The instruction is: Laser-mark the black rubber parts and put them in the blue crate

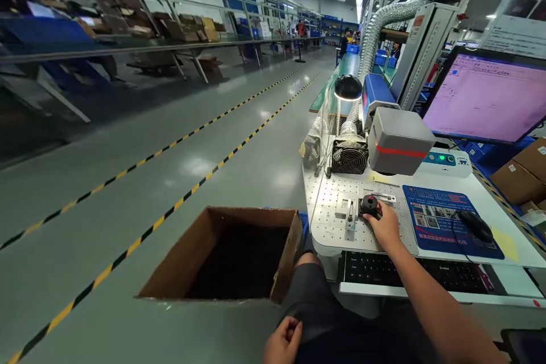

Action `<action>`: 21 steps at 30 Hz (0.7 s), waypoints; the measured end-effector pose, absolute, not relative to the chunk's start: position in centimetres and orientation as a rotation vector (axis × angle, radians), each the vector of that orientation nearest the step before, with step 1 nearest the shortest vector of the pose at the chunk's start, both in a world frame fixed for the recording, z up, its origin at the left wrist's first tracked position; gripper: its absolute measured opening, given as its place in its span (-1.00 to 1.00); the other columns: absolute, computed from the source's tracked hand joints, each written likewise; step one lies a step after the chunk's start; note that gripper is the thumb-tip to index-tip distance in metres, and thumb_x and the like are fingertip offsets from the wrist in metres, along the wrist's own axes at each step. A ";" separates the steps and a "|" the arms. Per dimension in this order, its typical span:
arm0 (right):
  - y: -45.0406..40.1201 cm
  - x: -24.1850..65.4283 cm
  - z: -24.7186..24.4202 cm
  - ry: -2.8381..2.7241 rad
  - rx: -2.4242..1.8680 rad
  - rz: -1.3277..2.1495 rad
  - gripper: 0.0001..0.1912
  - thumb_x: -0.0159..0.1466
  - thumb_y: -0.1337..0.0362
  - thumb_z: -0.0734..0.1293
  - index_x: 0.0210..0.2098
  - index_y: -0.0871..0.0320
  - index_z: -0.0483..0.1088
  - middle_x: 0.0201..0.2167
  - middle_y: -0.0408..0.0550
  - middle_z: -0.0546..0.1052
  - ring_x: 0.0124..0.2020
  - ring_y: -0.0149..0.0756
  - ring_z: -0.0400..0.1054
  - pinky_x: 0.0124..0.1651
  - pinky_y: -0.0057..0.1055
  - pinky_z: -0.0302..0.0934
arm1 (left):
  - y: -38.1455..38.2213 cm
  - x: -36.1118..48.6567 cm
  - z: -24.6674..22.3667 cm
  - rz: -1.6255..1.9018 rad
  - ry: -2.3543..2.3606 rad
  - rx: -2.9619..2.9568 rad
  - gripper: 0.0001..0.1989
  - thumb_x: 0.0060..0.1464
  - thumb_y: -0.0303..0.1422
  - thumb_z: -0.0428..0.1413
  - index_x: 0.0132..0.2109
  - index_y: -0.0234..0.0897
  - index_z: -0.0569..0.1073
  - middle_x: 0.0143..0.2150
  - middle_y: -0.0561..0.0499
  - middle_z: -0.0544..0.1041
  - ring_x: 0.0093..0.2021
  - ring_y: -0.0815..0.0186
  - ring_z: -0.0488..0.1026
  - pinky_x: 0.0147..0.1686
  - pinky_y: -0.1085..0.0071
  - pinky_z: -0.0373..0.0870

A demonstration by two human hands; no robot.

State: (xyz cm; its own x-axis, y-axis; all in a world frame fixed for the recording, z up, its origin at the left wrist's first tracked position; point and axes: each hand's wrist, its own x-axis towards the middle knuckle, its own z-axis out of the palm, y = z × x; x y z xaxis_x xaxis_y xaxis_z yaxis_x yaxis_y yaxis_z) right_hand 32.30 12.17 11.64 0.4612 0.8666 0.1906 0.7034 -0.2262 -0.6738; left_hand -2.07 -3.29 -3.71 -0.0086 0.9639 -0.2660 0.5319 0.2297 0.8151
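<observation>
While the small round black part (369, 205) sits on the perforated white plate (333, 222), right under the grey head of the marking machine (398, 139), the right hand (386, 226) is on it, fingertips closed around its near edge. That looks like a steadying hold, keeping the part seated against the metal fixture (350, 210) just to its left so it stays square under the head. Down low, the left hand (284, 344) rests on the person's lap, fingers curled in with something small seemingly pinched in them; what it is, I cannot tell. Beside that knee stands an open cardboard box (222, 256), dark inside, close by on the left-hand side. Further out: a fan (350, 156) and a ribbed hose (375, 28) behind the plate, probably for drawing fumes away. To the right, a mouse (475, 224) on a blue mat (443, 219), a keyboard (409, 270) below, and a monitor (486, 94) glowing pink.
</observation>
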 end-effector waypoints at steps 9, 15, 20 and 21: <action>7.1 32.9 12.9 -1.279 -1.849 0.232 -0.44 0.22 0.03 0.32 0.13 0.19 0.35 0.06 0.18 0.50 0.11 0.04 0.35 0.19 0.01 0.22 | -3.3 -1.9 -2.8 0.669 1.661 1.412 -0.60 -0.02 0.06 0.02 -0.46 -0.18 0.39 -0.62 0.10 0.31 -0.55 0.25 0.31 -0.46 0.38 0.24; -3.4 32.0 10.8 -1.355 -1.721 0.294 -0.67 0.34 0.24 0.16 0.03 0.10 0.41 -0.14 0.04 0.59 -0.12 -0.15 0.50 0.04 -0.10 0.38 | -3.4 -1.1 -2.1 0.640 1.639 1.365 -0.62 0.00 0.04 0.03 -0.42 -0.19 0.39 -0.60 0.10 0.31 -0.54 0.26 0.28 -0.46 0.37 0.23; -6.7 31.3 8.2 -1.465 -1.745 0.272 -0.66 0.33 0.32 0.16 0.03 0.07 0.42 -0.14 0.02 0.60 -0.09 -0.13 0.48 0.02 -0.05 0.39 | -3.2 -0.7 -2.0 0.598 1.601 1.422 -0.64 0.07 0.01 0.01 -0.41 -0.19 0.38 -0.58 0.11 0.32 -0.53 0.26 0.29 -0.45 0.38 0.22; -6.8 31.4 7.8 -1.476 -1.745 0.256 -0.66 0.33 0.33 0.16 0.04 0.07 0.41 -0.13 0.01 0.59 -0.08 -0.13 0.48 0.03 -0.05 0.39 | -3.2 -0.6 -2.0 0.591 1.597 1.438 -0.64 0.08 0.00 0.01 -0.41 -0.19 0.37 -0.58 0.11 0.31 -0.53 0.26 0.29 -0.45 0.38 0.21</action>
